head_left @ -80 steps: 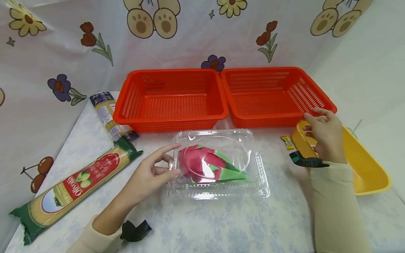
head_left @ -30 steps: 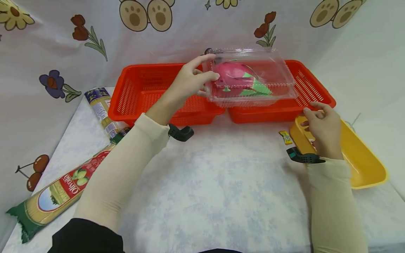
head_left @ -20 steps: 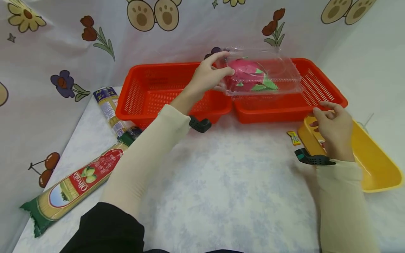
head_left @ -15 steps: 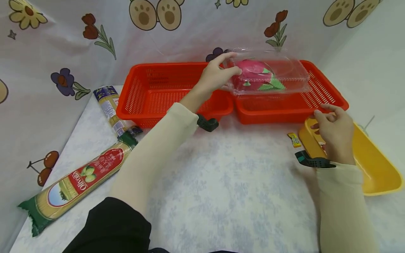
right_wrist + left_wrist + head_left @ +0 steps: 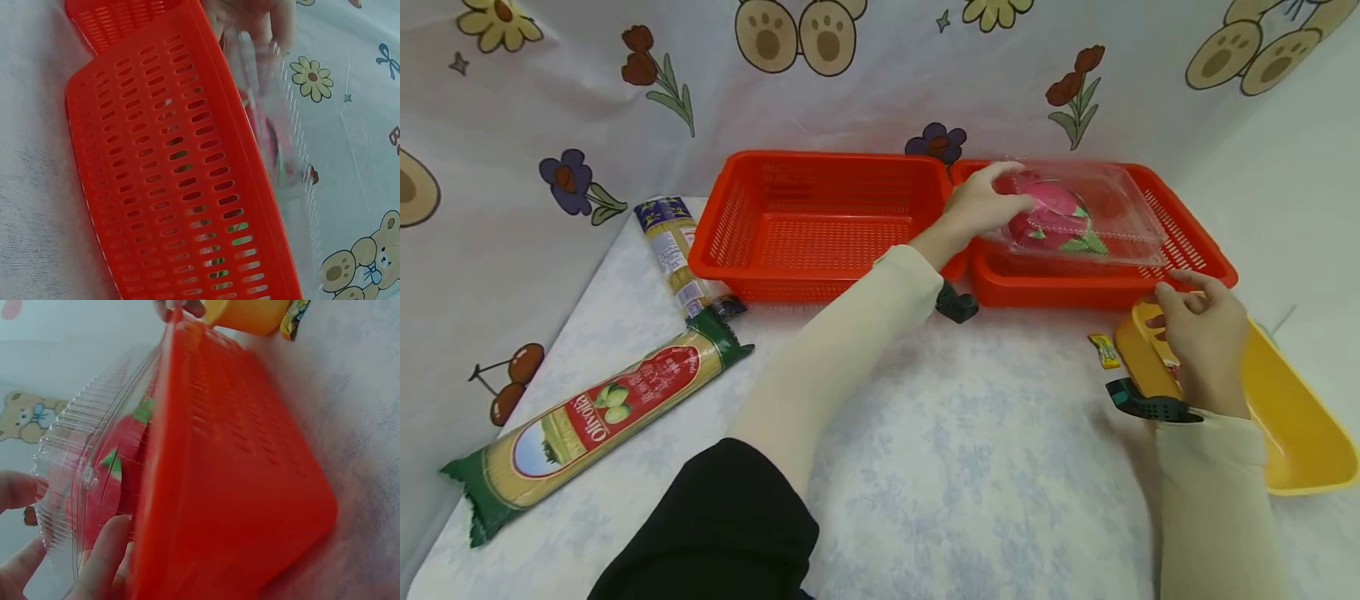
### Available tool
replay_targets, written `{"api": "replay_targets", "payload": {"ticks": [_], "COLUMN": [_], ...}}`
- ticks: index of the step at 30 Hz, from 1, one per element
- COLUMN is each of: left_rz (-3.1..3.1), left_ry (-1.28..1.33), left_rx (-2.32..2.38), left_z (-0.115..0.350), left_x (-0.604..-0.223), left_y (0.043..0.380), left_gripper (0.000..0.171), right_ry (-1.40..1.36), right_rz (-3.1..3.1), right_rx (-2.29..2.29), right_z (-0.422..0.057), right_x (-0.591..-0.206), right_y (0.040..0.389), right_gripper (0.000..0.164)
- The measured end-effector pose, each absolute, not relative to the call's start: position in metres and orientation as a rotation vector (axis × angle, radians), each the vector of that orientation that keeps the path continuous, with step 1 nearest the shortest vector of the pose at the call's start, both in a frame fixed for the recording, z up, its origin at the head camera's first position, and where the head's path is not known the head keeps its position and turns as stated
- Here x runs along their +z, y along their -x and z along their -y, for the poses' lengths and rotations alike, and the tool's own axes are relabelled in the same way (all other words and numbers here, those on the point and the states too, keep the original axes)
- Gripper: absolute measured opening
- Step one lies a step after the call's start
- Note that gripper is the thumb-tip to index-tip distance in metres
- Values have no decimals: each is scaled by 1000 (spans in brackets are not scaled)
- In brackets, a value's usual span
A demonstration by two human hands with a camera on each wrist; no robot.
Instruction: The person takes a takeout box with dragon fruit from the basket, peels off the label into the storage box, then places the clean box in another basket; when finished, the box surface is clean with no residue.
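Observation:
My left hand (image 5: 988,204) grips the left end of a clear plastic clamshell box (image 5: 1123,204), thumb on the near side. Inside the box lies a pink dragon fruit with green tips (image 5: 1048,208). The box is within the outline of the right red basket (image 5: 1067,293); the left wrist view has its lower part behind the basket's rim (image 5: 165,425). My right hand (image 5: 1210,342) pinches the front right corner of that basket's rim, its palm over a yellow bin (image 5: 1300,417). In the right wrist view, green shows through the basket's slots (image 5: 181,162).
A second red basket (image 5: 827,287) adjoins on the left. Beside it stands or lies a blue-capped spaghetti pack (image 5: 670,250), and a green-ended Olivoila spaghetti pack (image 5: 602,417) lies diagonally nearer. A small yellow candy packet (image 5: 1105,352) is beside the yellow bin. A patterned cloth hangs behind.
My left hand has lifted the clamshell box from the table, carried it back and right, and lowered it into the right basket. My right hand has stayed at the basket's corner.

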State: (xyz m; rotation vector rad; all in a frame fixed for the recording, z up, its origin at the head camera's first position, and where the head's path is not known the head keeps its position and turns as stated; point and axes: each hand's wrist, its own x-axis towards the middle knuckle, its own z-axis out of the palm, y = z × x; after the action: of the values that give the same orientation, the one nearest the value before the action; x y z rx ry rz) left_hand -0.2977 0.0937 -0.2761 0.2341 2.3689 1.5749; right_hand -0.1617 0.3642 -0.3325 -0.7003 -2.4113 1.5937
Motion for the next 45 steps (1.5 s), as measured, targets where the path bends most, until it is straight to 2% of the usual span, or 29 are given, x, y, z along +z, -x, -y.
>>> {"api": "replay_targets", "payload": {"ticks": [5, 11, 17, 26, 33, 41, 45], "left_rz": [-2419, -2323, -2153, -2158, -2236, -2479, -2585], "left_ry": [-207, -135, -22, 42, 106, 44, 2], "left_rx": [1450, 1450, 1604, 1668, 1646, 1428, 1263], "left_z": [-123, -137, -144, -162, -165, -169, -173], "left_x": [-284, -292, -297, -302, -310, -308, -300], "left_y": [297, 293, 289, 284, 288, 277, 268], "left_gripper": [62, 70, 70, 62, 66, 88, 93], "right_ry": [716, 720, 697, 708, 667, 660, 643], "right_rz": [2453, 2483, 2494, 2483, 2513, 2523, 2535], "right_rx": [1516, 1462, 1434, 1407, 1351, 1334, 1301], "right_z": [-365, -361, -362, -366, -364, -365, -366], "right_x": [-333, -333, -333, -330, -333, -335, -336], "right_y": [158, 162, 162, 161, 162, 161, 159], "right_gripper": [62, 65, 63, 60, 58, 59, 59]}}
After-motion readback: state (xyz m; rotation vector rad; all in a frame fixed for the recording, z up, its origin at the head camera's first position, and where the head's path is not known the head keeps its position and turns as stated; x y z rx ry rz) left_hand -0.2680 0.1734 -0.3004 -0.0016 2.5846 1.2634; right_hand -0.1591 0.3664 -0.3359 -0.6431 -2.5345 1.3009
